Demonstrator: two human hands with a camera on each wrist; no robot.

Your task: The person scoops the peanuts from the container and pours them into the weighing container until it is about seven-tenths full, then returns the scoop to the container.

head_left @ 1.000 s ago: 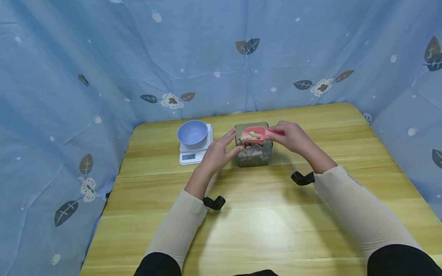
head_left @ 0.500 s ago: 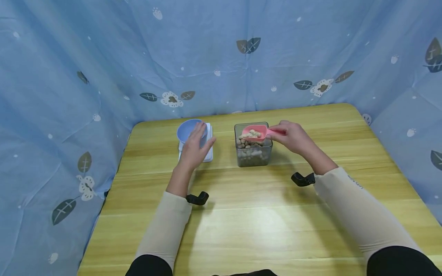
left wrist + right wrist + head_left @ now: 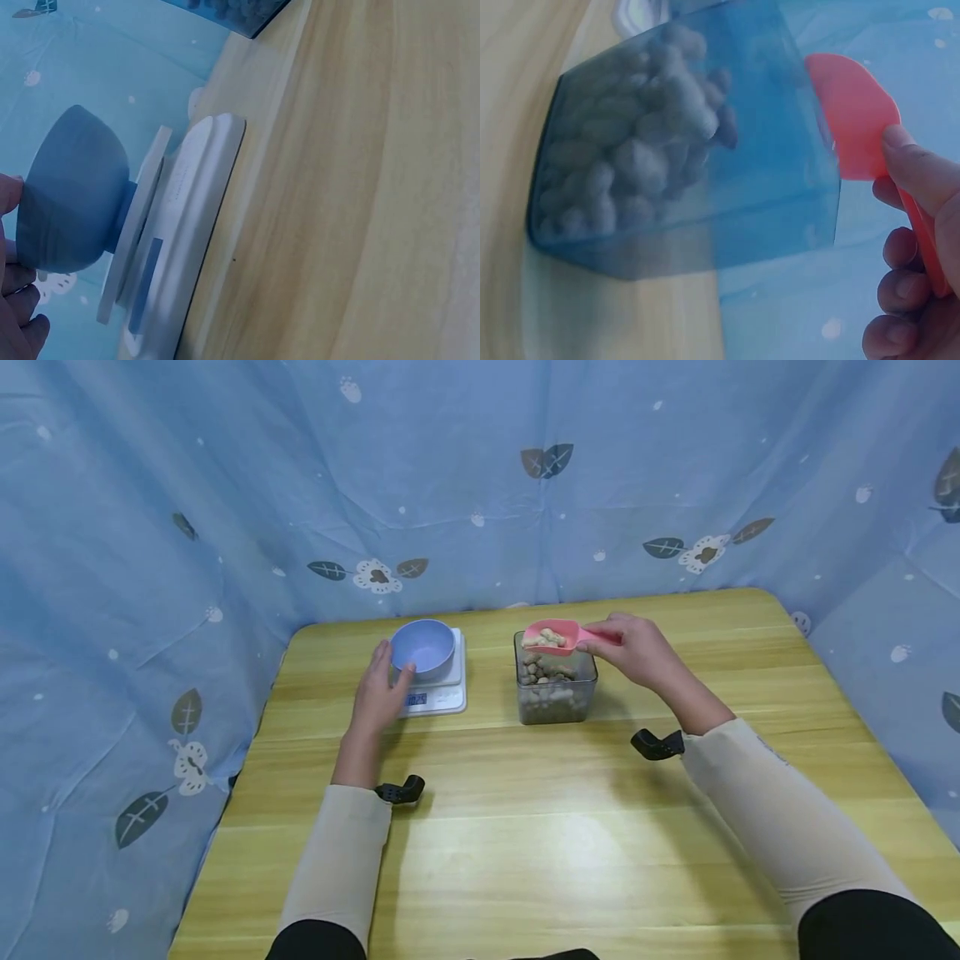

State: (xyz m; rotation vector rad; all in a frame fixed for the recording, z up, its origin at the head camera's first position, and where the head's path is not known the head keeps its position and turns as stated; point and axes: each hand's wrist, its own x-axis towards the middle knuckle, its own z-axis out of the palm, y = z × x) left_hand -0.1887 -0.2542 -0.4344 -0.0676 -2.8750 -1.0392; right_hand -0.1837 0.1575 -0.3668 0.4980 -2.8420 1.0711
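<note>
My right hand (image 3: 632,647) grips the handle of a pink scoop (image 3: 572,637), thumb along the top and fingers curled under it. Peanuts (image 3: 550,638) in shells lie in the scoop, which is held over the rim of a clear grey plastic container (image 3: 553,703). More peanuts (image 3: 641,150) fill the container's lower part. On a white kitchen scale (image 3: 442,697) stands a blue bowl (image 3: 423,647), empty inside. My left hand (image 3: 375,689) holds the bowl's left side, thumb at the near rim and fingers round its outer wall.
The wooden table (image 3: 510,843) ends at the back against a blue patterned curtain (image 3: 480,485). Scale and container stand side by side near the back edge, with a gap between them. A black camera mount (image 3: 401,789) sits on each wrist.
My left hand has left the container, crossed leftward over the scale and come round the bowl's left side. The scoop with peanuts has risen slightly, still above the container.
</note>
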